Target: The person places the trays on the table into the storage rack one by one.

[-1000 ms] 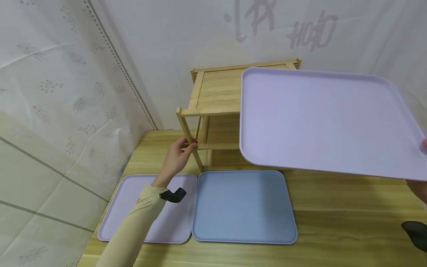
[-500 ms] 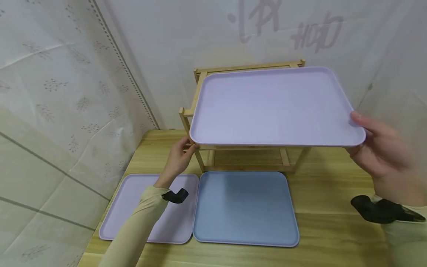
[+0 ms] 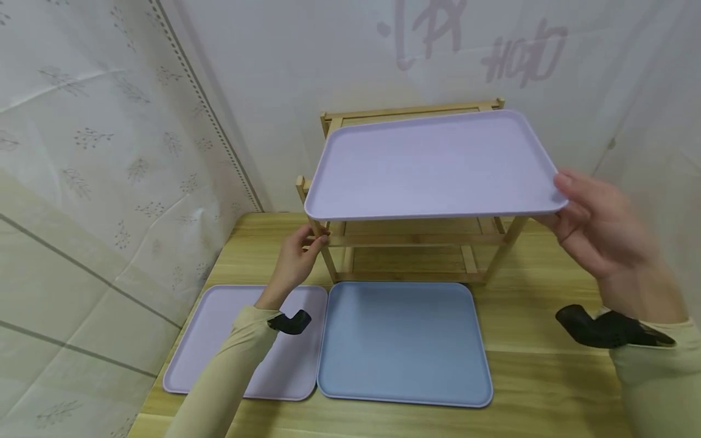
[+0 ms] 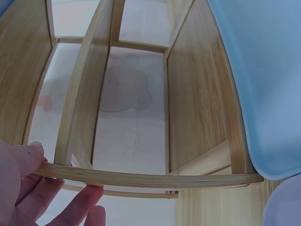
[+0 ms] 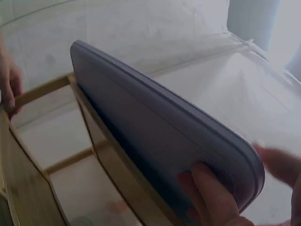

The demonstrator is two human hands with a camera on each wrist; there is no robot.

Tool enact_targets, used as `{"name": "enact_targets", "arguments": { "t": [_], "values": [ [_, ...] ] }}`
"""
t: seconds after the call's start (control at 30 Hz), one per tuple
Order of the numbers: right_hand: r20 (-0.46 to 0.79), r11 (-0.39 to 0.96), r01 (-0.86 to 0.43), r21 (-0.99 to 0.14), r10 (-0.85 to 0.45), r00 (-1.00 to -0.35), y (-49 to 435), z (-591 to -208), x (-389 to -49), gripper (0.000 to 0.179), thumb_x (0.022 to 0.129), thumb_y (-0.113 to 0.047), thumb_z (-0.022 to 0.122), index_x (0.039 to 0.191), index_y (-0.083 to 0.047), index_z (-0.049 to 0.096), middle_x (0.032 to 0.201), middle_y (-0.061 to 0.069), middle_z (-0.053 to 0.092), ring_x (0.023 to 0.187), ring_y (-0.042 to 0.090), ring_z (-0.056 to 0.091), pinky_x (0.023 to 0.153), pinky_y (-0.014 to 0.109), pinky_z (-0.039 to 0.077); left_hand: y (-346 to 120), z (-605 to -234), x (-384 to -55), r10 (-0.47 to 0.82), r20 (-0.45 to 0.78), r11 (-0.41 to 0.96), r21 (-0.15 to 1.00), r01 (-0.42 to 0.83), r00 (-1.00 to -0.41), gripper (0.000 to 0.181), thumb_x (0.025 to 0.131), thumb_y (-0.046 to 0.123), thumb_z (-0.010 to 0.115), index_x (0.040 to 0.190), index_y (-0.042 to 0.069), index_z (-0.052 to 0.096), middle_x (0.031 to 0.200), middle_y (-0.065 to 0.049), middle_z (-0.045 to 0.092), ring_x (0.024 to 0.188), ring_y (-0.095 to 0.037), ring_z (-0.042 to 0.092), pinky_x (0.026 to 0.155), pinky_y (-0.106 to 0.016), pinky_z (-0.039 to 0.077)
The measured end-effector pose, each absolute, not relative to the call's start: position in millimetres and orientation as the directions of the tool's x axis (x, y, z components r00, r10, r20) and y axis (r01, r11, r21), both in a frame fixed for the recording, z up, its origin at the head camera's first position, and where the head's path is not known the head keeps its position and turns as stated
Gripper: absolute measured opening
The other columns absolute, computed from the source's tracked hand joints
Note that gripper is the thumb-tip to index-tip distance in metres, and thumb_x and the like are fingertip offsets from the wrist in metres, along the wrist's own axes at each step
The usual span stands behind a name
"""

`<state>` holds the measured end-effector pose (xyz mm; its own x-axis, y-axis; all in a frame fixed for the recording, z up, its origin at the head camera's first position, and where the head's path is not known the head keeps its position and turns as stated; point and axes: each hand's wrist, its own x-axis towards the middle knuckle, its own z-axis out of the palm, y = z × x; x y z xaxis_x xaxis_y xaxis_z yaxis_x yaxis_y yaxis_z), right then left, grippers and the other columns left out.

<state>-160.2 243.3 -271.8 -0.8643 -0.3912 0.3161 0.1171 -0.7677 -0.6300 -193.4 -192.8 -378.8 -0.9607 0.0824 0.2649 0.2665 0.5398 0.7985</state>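
Observation:
My right hand (image 3: 602,225) grips a lavender tray (image 3: 432,164) by its near right corner, thumb on top and fingers beneath. The tray is held tilted over the top of a wooden shelf rack (image 3: 408,240) and hides most of its top board. In the right wrist view the underside of the tray (image 5: 141,113) shows, its lower edge close along the rack's top. My left hand (image 3: 294,258) pinches the rack's left front post at the middle shelf. Thumb and fingers wrap that wooden bar (image 4: 141,179) in the left wrist view.
A blue tray (image 3: 405,347) lies on the wooden table (image 3: 539,377) in front of the rack. Left of it, a second lavender tray (image 3: 285,365) lies partly under my left forearm. A patterned white curtain (image 3: 109,170) hangs at the left, and a white cloth (image 3: 361,67) behind.
The right hand has come in from the right edge, carrying the lavender tray leftward until it lies over the rack's top. My left hand keeps its hold on the rack.

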Motion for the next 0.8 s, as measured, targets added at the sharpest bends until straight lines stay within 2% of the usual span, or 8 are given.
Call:
{"name": "enact_targets", "arguments": {
  "t": [0.1,0.27,0.33,0.4,0.53,0.7,0.73,0.8],
  "values": [
    [0.320,-0.671,-0.040,-0.741,-0.300,-0.899,243,-272,-154,0.045,0.097,0.015,0.033,0.140,0.008,0.043,0.135,0.020,0.056,0.109,0.028,0.066,0.090,0.035,0.054,-193,-379,-193,0.081,0.263,0.539,0.800,0.264,-0.961,0.022,0.097,0.016,0.058,0.113,0.003,0.063,0.115,-0.015,0.069,0.098,-0.033,0.067,0.079,-0.046,0.056],
    [0.351,-0.456,-0.250,-0.854,-0.151,-0.924,239,-274,-145,0.067,0.082,0.030,0.047,0.143,0.004,0.037,0.133,0.016,0.055,0.111,0.022,0.065,0.084,0.026,0.055,-192,-379,-193,0.076,0.261,0.552,0.793,0.258,-0.962,0.021,0.097,0.017,0.058,0.113,0.004,0.064,0.114,-0.014,0.070,0.099,-0.032,0.068,0.080,-0.046,0.056],
    [0.381,-0.320,-0.338,-0.885,-0.083,-0.921,237,-274,-142,0.064,0.078,0.030,0.056,0.136,0.007,0.045,0.129,0.013,0.057,0.108,0.018,0.066,0.082,0.022,0.055,-192,-379,-193,0.075,0.261,0.552,0.793,0.259,-0.962,0.021,0.097,0.017,0.058,0.113,0.004,0.064,0.114,-0.014,0.069,0.099,-0.032,0.068,0.081,-0.046,0.056],
    [0.422,-0.140,-0.415,-0.899,-0.019,-0.906,234,-273,-138,0.050,0.075,0.026,0.064,0.121,0.009,0.056,0.123,0.007,0.062,0.104,0.012,0.067,0.080,0.017,0.054,-192,-379,-193,0.073,0.261,0.549,0.795,0.257,-0.963,0.022,0.097,0.018,0.058,0.113,0.004,0.064,0.114,-0.014,0.069,0.099,-0.032,0.068,0.081,-0.046,0.056],
    [0.512,0.210,-0.489,-0.847,0.069,-0.856,230,-272,-135,0.020,0.071,0.016,0.075,0.087,0.010,0.064,0.110,-0.006,0.070,0.096,0.004,0.067,0.069,0.010,0.052,-193,-379,-193,0.073,0.262,0.542,0.799,0.259,-0.962,0.023,0.098,0.018,0.058,0.114,0.004,0.064,0.115,-0.015,0.069,0.100,-0.033,0.068,0.081,-0.046,0.056],
    [0.601,0.560,-0.445,-0.699,0.123,-0.790,225,-271,-134,0.021,0.070,-0.003,0.085,0.080,0.001,0.066,0.104,-0.028,0.064,0.075,-0.003,0.059,0.053,0.006,0.041,-192,-379,-193,0.073,0.259,0.531,0.807,0.257,-0.963,0.022,0.097,0.018,0.058,0.113,0.004,0.064,0.114,-0.015,0.069,0.099,-0.033,0.067,0.081,-0.046,0.055],
    [0.616,0.596,-0.437,-0.674,0.127,-0.777,224,-271,-135,0.022,0.070,-0.006,0.086,0.080,0.000,0.067,0.106,-0.028,0.064,0.073,-0.004,0.055,0.054,0.005,0.039,-191,-379,-193,0.072,0.259,0.530,0.808,0.257,-0.963,0.022,0.097,0.017,0.058,0.113,0.004,0.064,0.114,-0.015,0.069,0.099,-0.033,0.067,0.081,-0.046,0.055],
    [0.652,0.646,-0.442,-0.622,0.115,-0.749,223,-272,-137,0.023,0.069,-0.008,0.087,0.082,0.001,0.069,0.110,-0.015,0.070,0.070,-0.004,0.047,0.062,0.005,0.035,-191,-379,-193,0.071,0.258,0.531,0.808,0.256,-0.963,0.021,0.097,0.017,0.058,0.113,0.003,0.064,0.114,-0.015,0.069,0.099,-0.033,0.067,0.082,-0.046,0.055]
  ]
}}
